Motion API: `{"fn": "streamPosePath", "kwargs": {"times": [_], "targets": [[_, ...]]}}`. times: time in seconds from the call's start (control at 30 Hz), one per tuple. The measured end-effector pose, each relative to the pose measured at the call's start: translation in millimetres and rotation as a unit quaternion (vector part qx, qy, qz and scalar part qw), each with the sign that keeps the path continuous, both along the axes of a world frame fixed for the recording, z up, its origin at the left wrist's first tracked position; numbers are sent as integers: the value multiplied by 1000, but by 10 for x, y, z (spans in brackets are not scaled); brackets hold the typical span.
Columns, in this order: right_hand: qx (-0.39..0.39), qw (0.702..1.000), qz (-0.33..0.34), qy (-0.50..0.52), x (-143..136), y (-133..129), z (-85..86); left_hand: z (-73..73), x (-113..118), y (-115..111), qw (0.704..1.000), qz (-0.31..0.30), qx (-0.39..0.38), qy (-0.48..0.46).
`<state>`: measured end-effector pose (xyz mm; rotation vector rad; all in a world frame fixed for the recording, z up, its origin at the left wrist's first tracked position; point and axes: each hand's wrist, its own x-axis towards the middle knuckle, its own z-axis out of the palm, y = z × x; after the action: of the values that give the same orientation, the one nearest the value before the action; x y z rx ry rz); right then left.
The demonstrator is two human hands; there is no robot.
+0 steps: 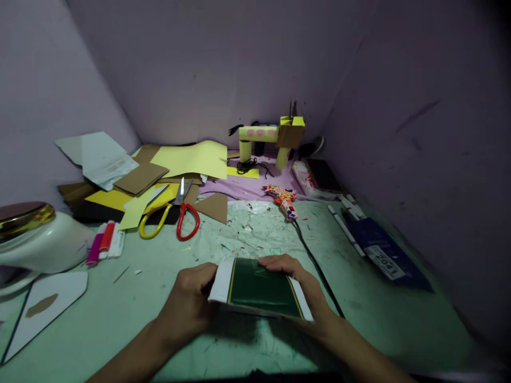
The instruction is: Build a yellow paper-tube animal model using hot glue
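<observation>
Between my two hands, just above the tabletop, is a piece of green and white printed cardboard (261, 290) with thin yellow lines, its near edge tilted toward me. My left hand (191, 292) is closed on its left end, with the fingertips hidden behind it. On the other side my right hand (301, 282) grips the right end, fingers lying over the far edge and the thumb out of sight. Beyond the hands lies a flower-patterned glue gun (282, 202) with a black cord. Scissors (175, 210) with one yellow and one red handle rest open at left.
Yellow paper (195, 159) and brown cardboard (141, 178) are piled at back left. A yellow cardboard animal figure (259, 133) stands near the back wall. Markers (106, 242) and a white object with a gold rim (48, 239) sit left. A blue packet (383, 252) lies right.
</observation>
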<state>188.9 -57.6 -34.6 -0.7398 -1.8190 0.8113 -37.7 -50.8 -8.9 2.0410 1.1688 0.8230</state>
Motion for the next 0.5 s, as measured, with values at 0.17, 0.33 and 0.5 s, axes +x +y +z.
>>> {"fn": "streamPosePath", "kwargs": {"times": [0.17,0.33,0.5], "targets": [[-7,1000,-4,-10,17,-4,-70,-32,-6,10,1000,-20,-10,8],[-11,999,-26,-28,51,-4,-86,-5,-8,14,999,4,-35,34],[-8,999,-49,-17,62,-10,-166,26,-75,17,992,94,-79,2]]}}
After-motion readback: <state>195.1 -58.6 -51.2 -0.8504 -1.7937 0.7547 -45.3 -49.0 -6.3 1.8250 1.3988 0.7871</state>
